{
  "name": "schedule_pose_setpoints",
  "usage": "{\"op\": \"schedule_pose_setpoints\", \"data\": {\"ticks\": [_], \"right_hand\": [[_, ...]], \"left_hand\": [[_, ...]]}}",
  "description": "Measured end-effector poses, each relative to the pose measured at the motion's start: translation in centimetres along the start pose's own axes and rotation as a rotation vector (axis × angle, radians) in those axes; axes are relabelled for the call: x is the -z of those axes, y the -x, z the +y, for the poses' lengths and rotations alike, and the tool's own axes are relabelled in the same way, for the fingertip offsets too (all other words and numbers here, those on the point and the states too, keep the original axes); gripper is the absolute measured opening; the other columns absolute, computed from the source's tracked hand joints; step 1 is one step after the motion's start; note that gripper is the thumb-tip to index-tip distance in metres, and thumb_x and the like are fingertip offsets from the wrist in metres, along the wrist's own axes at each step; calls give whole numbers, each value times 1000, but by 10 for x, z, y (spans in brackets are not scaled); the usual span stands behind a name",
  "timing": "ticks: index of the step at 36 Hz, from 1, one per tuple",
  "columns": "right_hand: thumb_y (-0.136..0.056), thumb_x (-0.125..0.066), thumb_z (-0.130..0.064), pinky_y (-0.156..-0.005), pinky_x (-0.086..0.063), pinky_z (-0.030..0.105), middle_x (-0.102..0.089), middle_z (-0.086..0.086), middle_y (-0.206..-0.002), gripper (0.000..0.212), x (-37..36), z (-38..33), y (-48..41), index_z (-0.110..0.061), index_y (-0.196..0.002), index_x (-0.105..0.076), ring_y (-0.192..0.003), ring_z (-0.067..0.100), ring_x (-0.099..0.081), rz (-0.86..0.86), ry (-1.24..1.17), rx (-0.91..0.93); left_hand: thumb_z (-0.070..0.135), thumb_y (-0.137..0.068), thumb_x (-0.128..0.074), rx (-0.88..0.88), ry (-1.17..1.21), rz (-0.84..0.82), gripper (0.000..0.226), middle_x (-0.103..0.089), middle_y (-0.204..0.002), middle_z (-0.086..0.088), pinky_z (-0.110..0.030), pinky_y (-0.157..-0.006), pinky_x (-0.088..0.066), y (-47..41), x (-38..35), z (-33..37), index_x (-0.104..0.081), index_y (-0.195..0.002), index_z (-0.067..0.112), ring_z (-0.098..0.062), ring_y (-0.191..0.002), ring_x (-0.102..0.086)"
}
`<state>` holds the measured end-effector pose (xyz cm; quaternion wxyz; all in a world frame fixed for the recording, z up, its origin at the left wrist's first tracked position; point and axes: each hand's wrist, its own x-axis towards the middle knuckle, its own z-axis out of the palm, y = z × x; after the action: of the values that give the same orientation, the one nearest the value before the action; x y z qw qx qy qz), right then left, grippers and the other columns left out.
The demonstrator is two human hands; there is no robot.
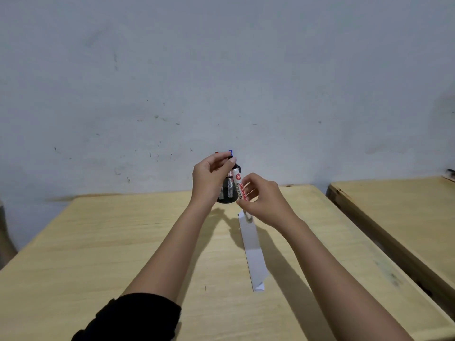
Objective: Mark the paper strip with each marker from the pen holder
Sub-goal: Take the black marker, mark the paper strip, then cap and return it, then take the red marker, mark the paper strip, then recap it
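Both hands are holding 1 white marker (239,187) tilted above the wooden surface (123,242). The left hand (211,177) is pinching its black-capped top end with fingers curled, and the right hand (262,200) is gripping its lower barrel. Behind them the black mesh pen holder (227,193) is standing with other markers inside. The white paper strip (252,252) is lying just below the right hand.

1. Table (123,242): pale wood, matt, visible grain, below both hands' fingers.
2. Paper strip (253,252): white, smooth, matt, just beneath the right fingers (248,190).
3. Marker (240,187): glossy white plastic, pinched between fingers.
4. Pen holder (227,193): dark mesh, apparently metal, behind the left fingers (221,161).
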<state>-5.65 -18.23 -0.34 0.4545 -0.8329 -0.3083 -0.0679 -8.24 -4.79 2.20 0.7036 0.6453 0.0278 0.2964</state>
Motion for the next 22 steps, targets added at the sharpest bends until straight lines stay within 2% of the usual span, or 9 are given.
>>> {"op": "schedule_pose_setpoints", "data": {"ticks": [4, 6, 8, 10, 12, 14, 15, 19, 22], "right_hand": [[-76, -65, -6, -63, -47, 27, -56, 1, -81, 24, -1, 5, -26, -17, -90, -49, -63, 17, -53, 39, -112, -56], [-77, -65, -4, -61, -43, 25, -54, 2, -80, 27, -1, 9, -42, -19, -89, -45, -60, 16, -48, 82, -209, -76], [-78, -65, -4, -63, -47, 29, -62, 10, -87, 28, -1, 13, -57, -17, -88, -43, -65, 20, -54, 123, -273, -79], [-79, -64, -3, -74, -53, 32, -67, 10, -94, 30, -2, 16, -73, -12, -96, -41, -81, 21, -64, 168, -346, -75], [-83, -61, -2, -75, -53, 22, -67, 6, -95, 31, -5, 20, -87, -12, -101, -38, -88, 14, -64, 217, -402, -70], [-86, -57, -3, -68, -50, 12, -66, 5, -96, 29, -11, 24, -101, -14, -103, -37, -87, 6, -61, 259, -410, -77], [-87, -56, -4, -64, -49, 10, -65, 4, -95, 27, -15, 27, -109, -14, -103, -36, -84, 3, -61, 267, -405, -87], [-92, -52, -11, -58, -45, 15, -59, 5, -90, 18, -33, 38, -131, -7, -105, -41, -73, 10, -58, 201, -310, -153], [-94, -49, -16, -53, -38, 11, -53, 2, -82, 12, -45, 45, -139, -6, -99, -46, -69, 12, -49, 119, -182, -144]], "left_hand": [[16, -86, -66, 25, -71, -16, 17, -71, -100, -10, -31, -93, -52, -25, 10, -9, -68, -101, 9, -19, -94, -66], [17, -85, -67, 28, -189, 6, 25, -69, -94, -4, -22, -89, -51, -37, 19, -20, -66, -107, 6, -17, -91, -64], [16, -85, -67, 38, -344, 25, 31, -64, -89, 1, -7, -76, -46, -44, 27, -33, -63, -113, 4, -11, -85, -60], [16, -83, -70, 96, -458, 9, 40, -62, -99, -3, -12, -80, -44, -49, 35, -52, -59, -119, 3, -13, -92, -57], [18, -79, -74, 166, -537, -33, 29, -56, -94, 3, -22, -78, -42, -53, 40, -72, -61, -104, 16, -17, -94, -51], [20, -76, -76, 206, -592, -86, 34, -45, -82, 11, -18, -66, -37, -56, 39, -85, -44, -81, 30, -16, -89, -45], [17, -76, -77, 211, -572, -109, 39, -44, -81, 13, -12, -62, -39, -57, 37, -92, -40, -81, 28, -14, -85, -46], [4, -73, -77, 192, -438, -183, 48, -51, -88, 23, 1, -54, -40, -57, 28, -106, -50, -109, 19, 14, -75, -49], [9, -67, -82, 188, -386, -165, 58, -62, -100, 15, -4, -61, -46, -62, 25, -120, -52, -116, 21, 5, -89, -60]]}}
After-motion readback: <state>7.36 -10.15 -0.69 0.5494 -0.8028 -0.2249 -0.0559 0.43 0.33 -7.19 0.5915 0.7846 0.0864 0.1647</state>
